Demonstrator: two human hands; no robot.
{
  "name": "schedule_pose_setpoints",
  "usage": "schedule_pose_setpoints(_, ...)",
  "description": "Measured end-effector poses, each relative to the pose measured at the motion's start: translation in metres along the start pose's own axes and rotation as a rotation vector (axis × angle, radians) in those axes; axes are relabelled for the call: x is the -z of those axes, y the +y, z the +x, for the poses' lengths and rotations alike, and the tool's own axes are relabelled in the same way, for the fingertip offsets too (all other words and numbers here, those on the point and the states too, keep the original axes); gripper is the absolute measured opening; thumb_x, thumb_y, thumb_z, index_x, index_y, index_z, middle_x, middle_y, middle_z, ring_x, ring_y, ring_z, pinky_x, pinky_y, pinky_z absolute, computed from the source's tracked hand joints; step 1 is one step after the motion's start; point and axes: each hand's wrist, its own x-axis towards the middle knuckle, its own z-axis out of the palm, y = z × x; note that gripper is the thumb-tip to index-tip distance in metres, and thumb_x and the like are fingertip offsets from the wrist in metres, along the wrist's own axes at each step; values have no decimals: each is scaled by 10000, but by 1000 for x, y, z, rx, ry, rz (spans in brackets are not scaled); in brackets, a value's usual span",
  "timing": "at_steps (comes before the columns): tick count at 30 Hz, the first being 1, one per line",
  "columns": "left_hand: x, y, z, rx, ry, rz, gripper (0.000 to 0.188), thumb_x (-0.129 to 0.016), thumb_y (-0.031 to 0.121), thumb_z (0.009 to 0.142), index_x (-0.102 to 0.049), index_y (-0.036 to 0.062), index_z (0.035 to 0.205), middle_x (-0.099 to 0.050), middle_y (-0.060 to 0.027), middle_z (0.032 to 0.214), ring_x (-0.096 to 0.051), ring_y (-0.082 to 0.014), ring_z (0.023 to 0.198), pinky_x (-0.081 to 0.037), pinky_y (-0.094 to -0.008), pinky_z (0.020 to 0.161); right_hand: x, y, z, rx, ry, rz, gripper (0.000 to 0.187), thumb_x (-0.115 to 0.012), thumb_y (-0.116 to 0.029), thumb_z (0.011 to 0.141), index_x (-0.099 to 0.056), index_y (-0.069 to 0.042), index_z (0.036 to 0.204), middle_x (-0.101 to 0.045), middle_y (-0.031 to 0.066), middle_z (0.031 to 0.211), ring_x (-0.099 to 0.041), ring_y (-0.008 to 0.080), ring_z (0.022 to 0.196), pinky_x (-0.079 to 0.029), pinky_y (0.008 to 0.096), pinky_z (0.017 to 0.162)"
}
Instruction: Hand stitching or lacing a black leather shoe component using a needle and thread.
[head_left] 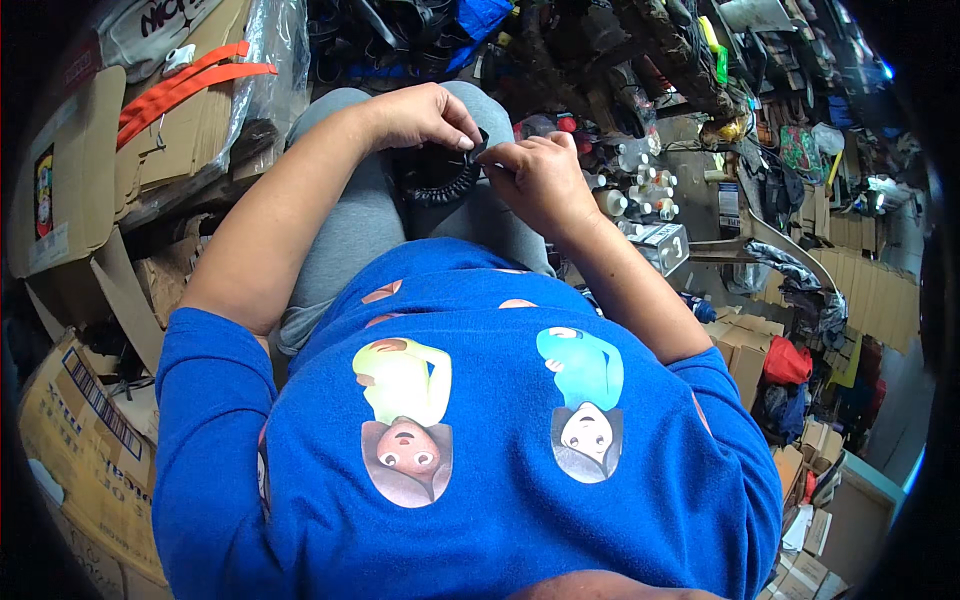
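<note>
A black item (pixel 438 188) with a curved, ribbed or coiled-looking edge lies over my lap between my grey-trousered thighs; its kind is hard to make out. My left hand (pixel 428 116) is above its far side, fingers bent in a pinch at its upper right edge. Close beside it, my right hand (pixel 540 178) pinches at the same edge with thumb and forefinger. The two sets of fingertips nearly meet. Something small and pale shows at the left fingertips, too small to name.
Cardboard boxes (pixel 72 175) and orange straps (pixel 185 92) stand at the left. Several white-capped bottles (pixel 655 190) and a small box (pixel 662 246) are right of my knee. Dark piled goods (pixel 400 30) lie ahead. Flattened cardboard (pixel 870 300) and a red bag (pixel 788 360) are farther right.
</note>
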Motion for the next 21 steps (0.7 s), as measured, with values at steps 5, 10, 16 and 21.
schedule_pose_setpoints(5, -7, 11, 6, -61, 30, 125, 238, -672, 105, 782, -680, 11, 1001, -680, -54, 902, -604, -121, 829, -463, -272, 816, 7, 29, 2, -60, -66, 391, 186, -664, -89, 752, -713, -156, 918, -579, 77, 831, -594, 242, 819, -459, 341, 743)
schedule_pose_setpoints(10, -13, 21, 13, -175, -63, 213, 261, -682, 73, 757, -679, 18, 1013, -679, -74, 897, -619, -143, 835, -464, -282, 833, 12, 57, -6, -156, -205, 615, 214, -642, -36, 766, -709, -118, 953, -538, 37, 849, -550, 161, 819, -453, 280, 752)
schedule_pose_setpoints(16, -14, 24, 16, -114, -32, 254, 280, -704, 49, 720, -687, 29, 999, -678, -70, 902, -622, -144, 834, -480, -279, 805, 4, 65, -1, -177, -275, 763, 194, -633, -56, 815, -708, -114, 984, -545, 19, 854, -537, 129, 853, -435, 261, 792)
schedule_pose_setpoints(21, -10, 19, 13, -64, -17, 234, 261, -700, 41, 711, -689, 25, 971, -680, -73, 894, -622, -143, 836, -482, -277, 796, -11, 47, 3, -167, -195, 832, 143, -682, -76, 789, -697, -85, 931, -585, 24, 826, -571, 121, 772, -460, 264, 719)
